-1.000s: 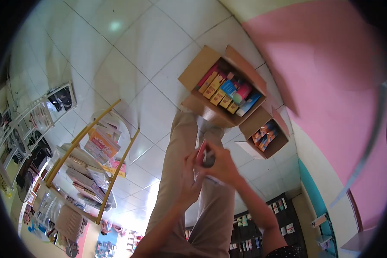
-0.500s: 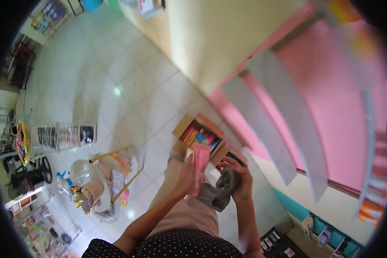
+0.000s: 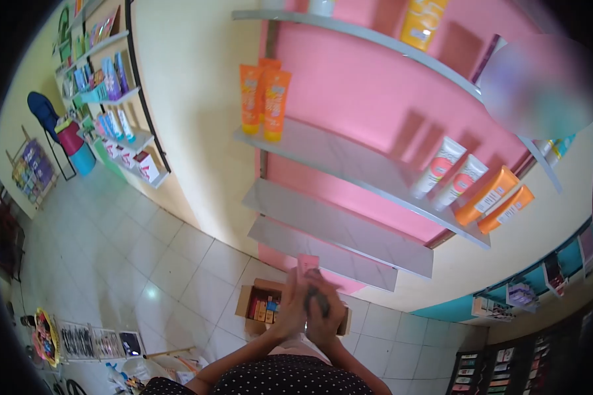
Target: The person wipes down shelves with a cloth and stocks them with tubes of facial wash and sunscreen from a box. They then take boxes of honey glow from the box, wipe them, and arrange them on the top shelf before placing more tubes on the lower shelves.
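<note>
My left hand (image 3: 287,315) is closed around a pink squeeze tube (image 3: 308,264), whose end sticks up above the fingers. A dark grey cloth (image 3: 318,301) is bunched in my right hand (image 3: 329,315), pressed close against the tube. Both hands are together in front of my body, a little blurred, and most of the tube is hidden by them. Below and behind them on the floor stands an open cardboard box (image 3: 245,306) with several small coloured packs inside.
Grey shelves (image 3: 349,161) on a pink wall hold orange tubes (image 3: 274,105), white-and-pink tubes (image 3: 438,168) and a yellow tube (image 3: 422,25). Another stocked shelf unit (image 3: 122,99) stands at the left. A basin (image 3: 148,370) and display racks are lower left.
My view has tilted up toward the wall shelves. The hands have come together, with the cloth now against the tube; before, they were farther apart with the tube plainly visible.
</note>
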Demonstrator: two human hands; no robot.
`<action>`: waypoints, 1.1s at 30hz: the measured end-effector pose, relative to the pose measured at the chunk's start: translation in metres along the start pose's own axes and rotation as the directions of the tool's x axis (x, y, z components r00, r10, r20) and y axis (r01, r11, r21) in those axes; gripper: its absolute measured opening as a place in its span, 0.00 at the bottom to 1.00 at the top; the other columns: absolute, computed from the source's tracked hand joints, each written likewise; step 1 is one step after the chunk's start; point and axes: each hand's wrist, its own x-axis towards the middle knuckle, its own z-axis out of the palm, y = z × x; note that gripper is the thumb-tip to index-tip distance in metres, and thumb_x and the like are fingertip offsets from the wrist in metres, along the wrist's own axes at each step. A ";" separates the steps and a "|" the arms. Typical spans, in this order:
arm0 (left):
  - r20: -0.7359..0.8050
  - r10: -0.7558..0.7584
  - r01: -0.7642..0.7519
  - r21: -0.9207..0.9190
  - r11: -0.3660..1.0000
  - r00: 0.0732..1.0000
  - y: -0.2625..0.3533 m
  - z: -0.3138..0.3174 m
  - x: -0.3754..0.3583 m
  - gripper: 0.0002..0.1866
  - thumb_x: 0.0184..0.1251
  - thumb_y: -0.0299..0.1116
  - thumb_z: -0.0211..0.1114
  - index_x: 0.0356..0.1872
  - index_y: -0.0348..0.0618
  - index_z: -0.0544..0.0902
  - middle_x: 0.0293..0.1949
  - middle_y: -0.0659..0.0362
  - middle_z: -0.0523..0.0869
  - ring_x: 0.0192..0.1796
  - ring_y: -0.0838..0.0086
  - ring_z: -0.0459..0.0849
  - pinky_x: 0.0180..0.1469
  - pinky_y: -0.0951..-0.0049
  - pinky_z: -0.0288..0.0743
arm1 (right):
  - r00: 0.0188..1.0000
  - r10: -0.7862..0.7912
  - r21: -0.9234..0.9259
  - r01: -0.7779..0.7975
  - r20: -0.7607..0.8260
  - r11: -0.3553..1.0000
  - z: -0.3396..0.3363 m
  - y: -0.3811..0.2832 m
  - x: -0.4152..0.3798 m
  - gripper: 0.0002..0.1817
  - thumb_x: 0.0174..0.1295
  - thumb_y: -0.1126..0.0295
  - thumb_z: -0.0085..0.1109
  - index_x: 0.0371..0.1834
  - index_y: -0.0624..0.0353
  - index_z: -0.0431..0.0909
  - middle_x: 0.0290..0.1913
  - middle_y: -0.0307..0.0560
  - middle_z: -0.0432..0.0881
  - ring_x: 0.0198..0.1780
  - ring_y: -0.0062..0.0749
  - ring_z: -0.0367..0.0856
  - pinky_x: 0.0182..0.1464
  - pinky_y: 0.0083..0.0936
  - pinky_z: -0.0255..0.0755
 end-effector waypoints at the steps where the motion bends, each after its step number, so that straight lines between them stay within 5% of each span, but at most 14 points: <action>1: 0.130 -0.012 0.040 -0.215 0.976 0.991 0.041 -0.001 0.008 0.19 0.65 0.41 0.42 0.50 0.39 0.60 0.42 0.55 0.70 0.43 0.74 0.72 0.43 0.77 0.68 | 0.995 0.051 0.077 -0.045 -0.082 0.996 -0.006 -0.002 0.007 0.14 0.51 0.72 0.44 0.39 0.69 0.70 0.41 0.52 0.74 0.45 0.34 0.72 0.49 0.25 0.64; 2: 0.145 0.001 0.029 -0.205 0.978 0.989 0.051 -0.001 0.017 0.19 0.65 0.41 0.42 0.50 0.39 0.60 0.42 0.55 0.70 0.43 0.74 0.72 0.43 0.77 0.68 | 0.994 0.044 0.083 -0.035 -0.102 0.996 -0.014 -0.004 0.009 0.14 0.51 0.72 0.44 0.39 0.69 0.70 0.41 0.52 0.74 0.45 0.34 0.72 0.49 0.25 0.64; 4: 0.307 -0.049 0.190 -0.449 0.873 0.950 0.069 0.000 0.036 0.16 0.62 0.35 0.48 0.48 0.38 0.62 0.40 0.56 0.72 0.43 0.77 0.72 0.44 0.78 0.67 | 0.871 0.394 0.390 -0.267 -0.294 0.881 -0.033 -0.007 0.012 0.13 0.50 0.73 0.45 0.38 0.69 0.71 0.37 0.49 0.75 0.39 0.29 0.73 0.44 0.21 0.67; 6: 0.297 0.135 0.020 -0.466 0.884 0.945 0.098 0.002 0.073 0.16 0.61 0.33 0.50 0.48 0.38 0.63 0.38 0.58 0.74 0.40 0.77 0.73 0.44 0.77 0.67 | 0.830 0.418 0.460 -0.227 -0.369 0.858 -0.053 -0.011 0.013 0.12 0.49 0.75 0.45 0.37 0.69 0.71 0.37 0.48 0.75 0.39 0.26 0.72 0.45 0.20 0.65; 10: 0.239 0.559 -0.385 -0.514 0.767 0.794 0.149 0.025 0.166 0.16 0.59 0.30 0.52 0.47 0.38 0.64 0.39 0.58 0.74 0.39 0.78 0.73 0.44 0.78 0.67 | 0.839 0.412 0.464 -0.224 -0.355 0.857 -0.072 -0.015 -0.005 0.11 0.52 0.75 0.45 0.35 0.70 0.71 0.34 0.47 0.75 0.36 0.25 0.72 0.42 0.17 0.66; 13: 0.341 0.562 -0.318 -0.559 0.766 0.754 0.166 0.046 0.217 0.15 0.59 0.29 0.52 0.47 0.38 0.64 0.38 0.59 0.75 0.41 0.79 0.73 0.45 0.79 0.67 | 0.817 0.449 0.497 -0.238 -0.362 0.834 -0.075 -0.023 -0.016 0.11 0.51 0.74 0.45 0.34 0.70 0.71 0.32 0.46 0.75 0.34 0.24 0.72 0.40 0.17 0.67; 15: 0.447 0.527 -0.344 -0.429 0.835 0.723 0.159 0.060 0.239 0.15 0.60 0.30 0.52 0.47 0.39 0.65 0.39 0.60 0.75 0.42 0.79 0.74 0.44 0.78 0.68 | 0.804 0.474 0.534 -0.239 -0.360 0.811 -0.079 -0.024 -0.021 0.11 0.50 0.73 0.45 0.34 0.70 0.72 0.32 0.45 0.75 0.33 0.24 0.73 0.40 0.17 0.68; 21: 0.493 0.510 -0.285 -0.462 0.840 0.704 0.155 0.065 0.244 0.18 0.58 0.31 0.54 0.50 0.41 0.64 0.41 0.58 0.76 0.44 0.78 0.74 0.47 0.76 0.67 | 0.769 0.456 0.507 -0.201 -0.448 0.838 -0.088 -0.014 -0.029 0.10 0.50 0.75 0.45 0.34 0.69 0.72 0.31 0.45 0.75 0.33 0.24 0.73 0.40 0.17 0.68; 33: 0.570 0.457 -0.310 -0.340 0.888 0.683 0.140 0.049 0.239 0.26 0.49 0.21 0.59 0.51 0.41 0.62 0.43 0.55 0.76 0.48 0.72 0.74 0.51 0.71 0.66 | 0.800 0.480 0.522 -0.253 -0.361 0.815 -0.085 -0.013 -0.025 0.10 0.49 0.75 0.46 0.32 0.70 0.72 0.30 0.46 0.76 0.32 0.24 0.73 0.38 0.16 0.69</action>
